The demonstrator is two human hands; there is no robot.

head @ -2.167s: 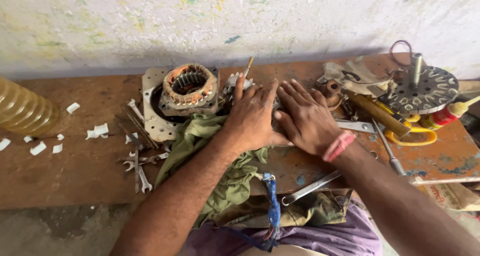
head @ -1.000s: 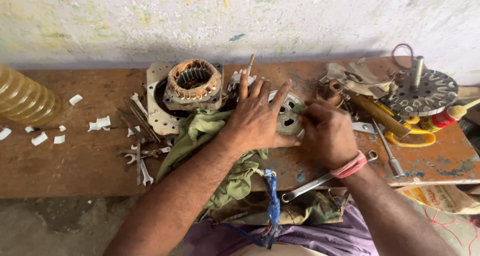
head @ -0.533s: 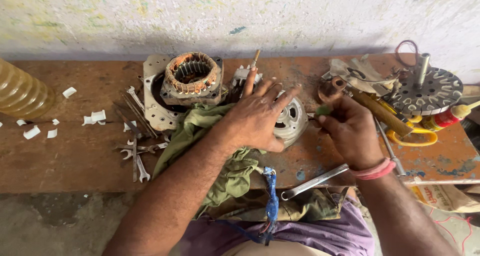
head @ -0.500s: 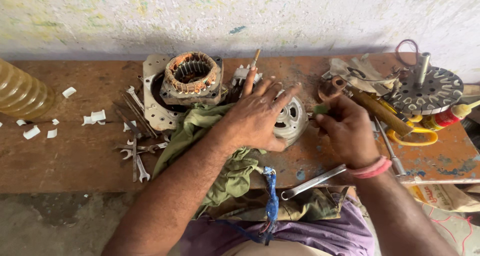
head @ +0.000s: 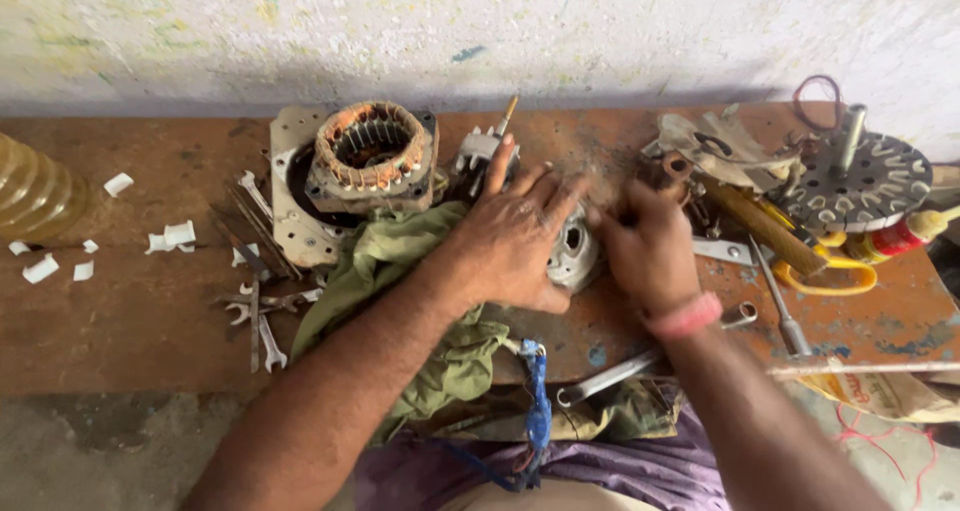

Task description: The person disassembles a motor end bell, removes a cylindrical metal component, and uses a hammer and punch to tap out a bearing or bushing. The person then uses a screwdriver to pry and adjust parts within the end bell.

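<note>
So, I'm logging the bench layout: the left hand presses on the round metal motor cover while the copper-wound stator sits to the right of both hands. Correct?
Not quite. The head view shows the left hand on the motor cover, but the stator sits to its left.

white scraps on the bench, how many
About 7 white scraps, all at the left end: one farthest back, a cluster mid-left, three near the ribbed bottle. More may be hidden.
</note>
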